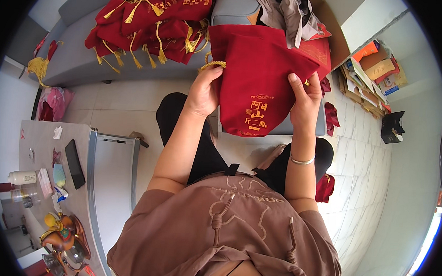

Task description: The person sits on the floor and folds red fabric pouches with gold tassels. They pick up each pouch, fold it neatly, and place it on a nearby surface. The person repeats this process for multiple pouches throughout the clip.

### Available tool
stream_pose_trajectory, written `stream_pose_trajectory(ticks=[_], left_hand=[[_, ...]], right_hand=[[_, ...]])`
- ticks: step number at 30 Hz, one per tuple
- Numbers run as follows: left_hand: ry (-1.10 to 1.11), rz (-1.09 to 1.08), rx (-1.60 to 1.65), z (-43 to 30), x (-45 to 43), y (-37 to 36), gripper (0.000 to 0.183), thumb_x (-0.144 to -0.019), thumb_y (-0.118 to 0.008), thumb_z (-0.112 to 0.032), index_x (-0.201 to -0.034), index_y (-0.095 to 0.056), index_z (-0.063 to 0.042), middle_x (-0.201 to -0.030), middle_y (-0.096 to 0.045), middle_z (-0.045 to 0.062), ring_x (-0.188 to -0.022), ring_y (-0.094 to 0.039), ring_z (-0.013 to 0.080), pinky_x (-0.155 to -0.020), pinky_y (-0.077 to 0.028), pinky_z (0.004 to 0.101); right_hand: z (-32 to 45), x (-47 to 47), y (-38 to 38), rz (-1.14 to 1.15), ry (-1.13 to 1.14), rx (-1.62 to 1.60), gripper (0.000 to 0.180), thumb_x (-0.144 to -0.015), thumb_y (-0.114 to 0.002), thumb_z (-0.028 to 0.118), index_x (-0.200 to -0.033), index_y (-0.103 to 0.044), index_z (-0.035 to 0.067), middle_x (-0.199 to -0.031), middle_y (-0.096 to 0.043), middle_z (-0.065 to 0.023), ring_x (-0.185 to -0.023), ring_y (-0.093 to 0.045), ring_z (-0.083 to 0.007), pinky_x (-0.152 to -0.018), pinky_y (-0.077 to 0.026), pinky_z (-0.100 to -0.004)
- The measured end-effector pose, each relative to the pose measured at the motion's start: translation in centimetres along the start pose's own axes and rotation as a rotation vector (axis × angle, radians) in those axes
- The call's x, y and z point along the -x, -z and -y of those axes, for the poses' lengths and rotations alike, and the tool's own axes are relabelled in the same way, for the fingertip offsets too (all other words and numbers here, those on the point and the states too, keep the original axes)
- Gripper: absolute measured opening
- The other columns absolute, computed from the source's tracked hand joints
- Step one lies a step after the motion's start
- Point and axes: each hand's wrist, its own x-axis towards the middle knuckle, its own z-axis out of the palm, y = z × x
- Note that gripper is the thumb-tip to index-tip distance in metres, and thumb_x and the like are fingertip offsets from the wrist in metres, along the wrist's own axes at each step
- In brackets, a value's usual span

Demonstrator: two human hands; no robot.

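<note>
Between my two hands hangs a dark red cloth drawstring bag [259, 73] with gold printed writing near its lower end. My left hand [205, 89] grips its left edge, where a twisted gold cord [214, 64] comes out beside the thumb. At the bag's right corner my right hand [305, 91] pinches the cloth between thumb and fingers, and a bit of gold cord shows there. Beneath the bag is a grey padded seat [297, 124], mostly hidden. A pile of similar red bags [152, 24] with gold tassels lies on the grey sofa [131, 69] ahead on the left.
A grey-beige garment [285, 11] and a red box [317, 55] sit beyond the bag. More red bags [325, 187] lie on the right. Flattened cardboard [363, 90] is stacked by the wall. On the left, a table [82, 132] holds a phone [75, 164] and an ornament [63, 238].
</note>
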Motion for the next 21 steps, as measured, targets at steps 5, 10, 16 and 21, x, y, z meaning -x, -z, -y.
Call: stream_pose_trajectory(ticks=[5, 10, 16, 21], left_hand=[[0.057, 0.097, 0.083, 0.9, -0.4, 0.1, 0.024, -0.093, -0.054, -0.02, -0.11, -0.063, -0.005, -0.109, -0.066, 0.006, -0.099, -0.062, 0.0156, -0.089, -0.049, 0.0329], [0.025, -0.08, 0.127, 0.5, -1.2, -1.6, 0.018, -0.092, -0.063, -0.019, -0.107, -0.065, -0.008, -0.107, -0.067, 0.004, -0.098, -0.063, 0.0147, -0.088, -0.051, 0.0323], [-0.105, -0.13, -0.06, -1.0, -1.6, -1.7, 0.042, -0.093, -0.058, -0.015, -0.131, -0.048, -0.003, -0.131, -0.055, 0.012, -0.117, -0.056, 0.0253, -0.101, -0.044, 0.04], [-0.175, -0.078, -0.033, -1.3, -2.0, -1.6, 0.03, -0.092, -0.061, -0.013, -0.12, -0.057, -0.003, -0.119, -0.062, 0.01, -0.108, -0.06, 0.0219, -0.095, -0.048, 0.037]], right_hand=[[0.8, 1.8, 1.8, 0.028, 0.032, 0.093, 0.027, -0.085, -0.067, 0.0, -0.111, -0.063, 0.001, -0.117, -0.061, -0.0067, -0.103, -0.059, -0.0129, -0.091, -0.046, -0.027], [1.7, 2.8, 3.3, 0.118, 0.207, 0.259, 0.018, -0.077, -0.071, 0.0, -0.095, -0.068, 0.002, -0.132, -0.052, -0.0164, -0.124, -0.047, -0.0259, -0.106, -0.033, -0.0396], [4.8, 4.6, 6.0, 0.24, 0.322, 0.297, 0.021, -0.071, -0.073, 0.011, -0.088, -0.065, 0.0, -0.121, -0.057, -0.0224, -0.119, -0.051, -0.0308, -0.105, -0.033, -0.0454], [6.5, 5.6, 6.6, 0.326, 0.248, 0.081, 0.031, -0.081, -0.073, 0.024, -0.09, -0.059, -0.002, -0.089, -0.064, -0.0188, -0.08, -0.064, -0.0272, -0.083, -0.049, -0.0385]])
